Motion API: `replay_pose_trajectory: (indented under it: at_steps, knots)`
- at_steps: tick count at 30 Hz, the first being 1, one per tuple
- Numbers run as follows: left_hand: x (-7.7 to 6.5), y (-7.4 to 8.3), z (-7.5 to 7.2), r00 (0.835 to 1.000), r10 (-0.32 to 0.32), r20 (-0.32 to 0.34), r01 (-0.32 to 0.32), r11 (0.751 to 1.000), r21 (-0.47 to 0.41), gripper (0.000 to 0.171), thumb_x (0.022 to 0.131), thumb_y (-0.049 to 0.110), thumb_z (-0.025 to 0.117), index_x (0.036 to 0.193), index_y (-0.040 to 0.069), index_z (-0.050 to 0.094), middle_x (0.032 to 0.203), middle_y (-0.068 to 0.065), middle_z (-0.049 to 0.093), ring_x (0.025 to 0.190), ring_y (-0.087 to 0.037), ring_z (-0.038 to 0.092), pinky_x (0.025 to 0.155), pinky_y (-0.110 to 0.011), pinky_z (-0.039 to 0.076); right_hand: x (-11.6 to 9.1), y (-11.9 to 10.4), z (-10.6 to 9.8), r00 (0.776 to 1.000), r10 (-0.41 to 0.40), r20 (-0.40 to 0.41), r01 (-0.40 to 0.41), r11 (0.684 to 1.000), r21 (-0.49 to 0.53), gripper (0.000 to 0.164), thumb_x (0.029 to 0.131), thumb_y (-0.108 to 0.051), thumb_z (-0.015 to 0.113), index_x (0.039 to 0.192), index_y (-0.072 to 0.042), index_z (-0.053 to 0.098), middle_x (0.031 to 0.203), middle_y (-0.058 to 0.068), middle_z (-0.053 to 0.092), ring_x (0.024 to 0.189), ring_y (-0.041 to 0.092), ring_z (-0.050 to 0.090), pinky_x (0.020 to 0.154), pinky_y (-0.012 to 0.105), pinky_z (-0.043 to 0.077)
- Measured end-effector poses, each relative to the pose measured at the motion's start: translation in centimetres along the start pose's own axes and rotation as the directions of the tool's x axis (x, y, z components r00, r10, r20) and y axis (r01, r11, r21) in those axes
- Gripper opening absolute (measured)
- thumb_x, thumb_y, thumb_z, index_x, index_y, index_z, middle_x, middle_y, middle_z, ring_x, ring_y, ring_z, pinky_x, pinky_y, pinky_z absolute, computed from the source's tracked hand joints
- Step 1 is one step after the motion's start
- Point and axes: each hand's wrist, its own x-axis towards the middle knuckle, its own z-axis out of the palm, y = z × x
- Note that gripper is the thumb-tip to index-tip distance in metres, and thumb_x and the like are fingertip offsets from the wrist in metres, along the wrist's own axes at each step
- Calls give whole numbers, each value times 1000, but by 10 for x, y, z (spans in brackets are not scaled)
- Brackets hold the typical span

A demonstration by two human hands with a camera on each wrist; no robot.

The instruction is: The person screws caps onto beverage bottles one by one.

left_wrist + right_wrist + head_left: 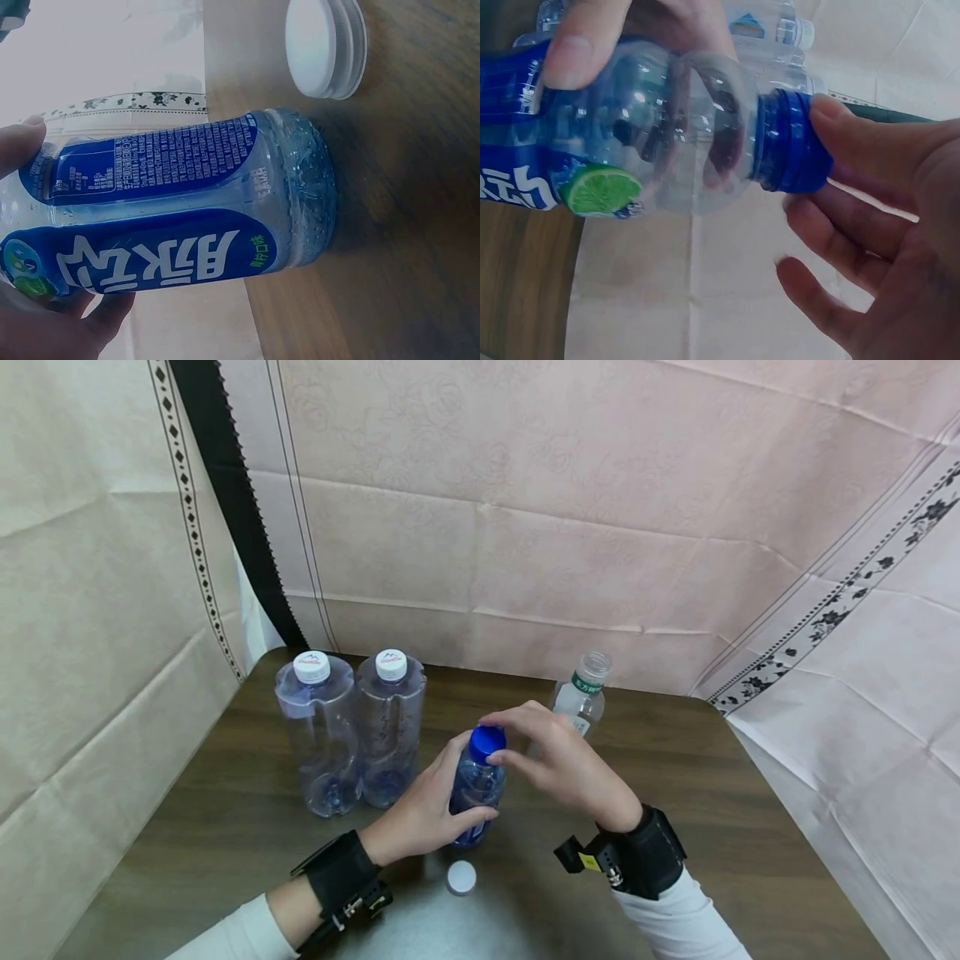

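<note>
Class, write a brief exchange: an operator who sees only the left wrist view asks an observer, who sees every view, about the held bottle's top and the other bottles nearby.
Operator: My left wrist view cuts off the top of this blue-labelled bottle. What is happening there?
Observer: The right hand pinches its blue cap.
Operator: What stands to its left in the head view?
Observer: Two large clear bottles, both white-capped.

Blue-capped bottle [169,206] label [150,251]: white "脉动", green "青柠口味"; fine print [184,159] illegible.
</note>
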Motion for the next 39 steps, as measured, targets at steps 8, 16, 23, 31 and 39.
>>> replay_pose_trajectory:
  at_steps: [8, 16, 23, 31, 39]
  knots:
    - [-1, 2, 0, 1000, 6, -9, -6, 1000, -10, 94, 82, 34, 77, 151, 27, 12, 147, -6, 38, 129, -27, 51, 103, -55, 45, -7, -9, 16, 988, 71, -139, -80, 995, -61, 56, 86, -21, 73, 136, -9, 51, 113, 2, 63, 94, 12, 52, 76, 24, 53]
    - [-1, 5, 2, 999, -5, -35, 5, 1000, 18, 95, 83, 32, 76, 152, 23, 11, 149, -9, 37, 131, -30, 49, 104, -54, 44, -10, -20, 40, 922, 145, -358, -176, 983, -57, 49, 83, -21, 76, 127, -10, 56, 105, 1, 63, 87, 11, 47, 69, 22, 47]
    - [-2, 5, 8, 995, 25, -93, -15, 994, 109, 93, 85, 23, 76, 152, 12, 12, 151, -17, 34, 135, -35, 45, 105, -54, 44, -7, -31, 68, 808, 124, -577, -258, 954, -156, 41, 85, -27, 75, 115, -6, 57, 96, 6, 60, 87, 12, 45, 68, 24, 44]
    - [-2, 5, 8, 996, 14, -93, -5, 995, 103, 93, 84, 24, 76, 152, 12, 13, 150, -17, 36, 133, -35, 47, 104, -55, 44, -8, -32, 70, 782, 212, -586, -323, 942, -90, 51, 82, -35, 76, 120, -11, 54, 105, 3, 60, 93, 15, 51, 76, 25, 52]
    - [-1, 3, 7, 996, 43, -76, -36, 996, 83, 92, 85, 30, 74, 152, 16, 13, 149, -14, 37, 133, -32, 47, 105, -54, 43, -11, -19, 59, 893, 151, -425, -185, 982, -40, 57, 82, -28, 77, 130, -11, 50, 124, 2, 59, 111, 15, 57, 94, 33, 55]
